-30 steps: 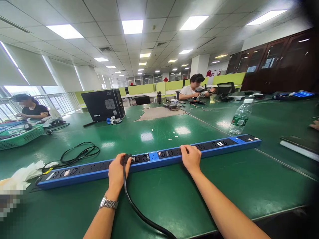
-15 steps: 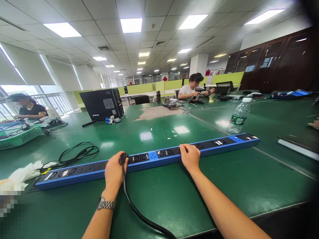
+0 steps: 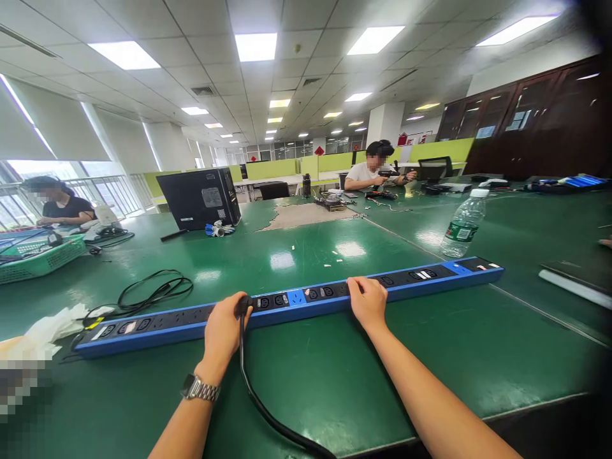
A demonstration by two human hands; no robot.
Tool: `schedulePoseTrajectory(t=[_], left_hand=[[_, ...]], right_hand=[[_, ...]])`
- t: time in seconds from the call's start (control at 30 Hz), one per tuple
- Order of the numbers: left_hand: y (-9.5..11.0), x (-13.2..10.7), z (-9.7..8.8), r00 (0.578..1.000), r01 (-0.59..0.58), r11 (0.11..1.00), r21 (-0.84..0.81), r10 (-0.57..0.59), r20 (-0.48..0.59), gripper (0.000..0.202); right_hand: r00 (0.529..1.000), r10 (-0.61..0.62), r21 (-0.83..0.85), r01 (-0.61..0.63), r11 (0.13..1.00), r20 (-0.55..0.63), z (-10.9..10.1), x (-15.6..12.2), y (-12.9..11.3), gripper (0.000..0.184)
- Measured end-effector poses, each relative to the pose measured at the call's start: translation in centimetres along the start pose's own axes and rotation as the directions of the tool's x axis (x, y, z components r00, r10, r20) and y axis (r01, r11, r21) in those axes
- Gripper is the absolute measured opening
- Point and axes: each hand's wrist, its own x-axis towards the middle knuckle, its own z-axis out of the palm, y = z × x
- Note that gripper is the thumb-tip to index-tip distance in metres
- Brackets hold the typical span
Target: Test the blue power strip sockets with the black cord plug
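Note:
A long blue and black power strip [image 3: 296,309] lies across the green table, set with several sockets. My left hand [image 3: 224,328], with a metal-banded watch [image 3: 199,387] on its wrist, is closed around a black plug [image 3: 243,306] at the strip's top face, left of a bright blue socket. From the plug a thick black cord [image 3: 268,411] hangs down toward the table's near edge. My right hand [image 3: 368,303] grips the strip right of its middle, fingers bent over the top. Whether the plug's pins are inside a socket is hidden.
Beyond the strip's right end stands a water bottle [image 3: 463,223]. A thin coiled cable [image 3: 160,290] lies behind its left end, near crumpled white plastic [image 3: 57,328]. Farther back are a black computer case [image 3: 198,199], gloves [image 3: 220,229] and a green basket [image 3: 43,260]. Two people sit across the table.
The whole view has shifted slightly, so most things appear a little farther right. My left wrist has turned a bit, showing more of the watch. Both hands keep their holds.

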Motion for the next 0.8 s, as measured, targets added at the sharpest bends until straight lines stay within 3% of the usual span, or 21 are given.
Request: schedulePoseTrajectory(t=[0.2, 0.3, 0.43, 0.8], left_hand=[[-1.2, -0.3, 1.1, 0.994, -0.02, 0.992, -0.123, 0.006, -0.109, 0.035], [-0.9, -0.5, 1.2, 0.979, -0.077, 0.98, -0.181, 0.04, -0.2, 0.035], [0.1, -0.4, 0.9, 0.957, -0.032, 0.978, -0.208, -0.03, -0.287, 0.038], [1.3, 0.4, 1.6, 0.981, -0.164, 0.981, -0.103, 0.151, -0.125, 0.035]], right_hand=[[1.0, -0.007, 0.001, 0.007, 1.0, 0.007, -0.1, 0.0, 0.0, 0.038], [1.0, -0.003, -0.007, 0.003, 1.0, 0.0, 0.0, 0.0, -0.1, 0.039], [1.0, -0.005, -0.015, 0.005, 1.0, 0.0, 0.0, 0.0, -0.1, 0.039], [1.0, -0.006, -0.019, 0.006, 1.0, -0.001, 0.1, 0.0, -0.1, 0.04]])
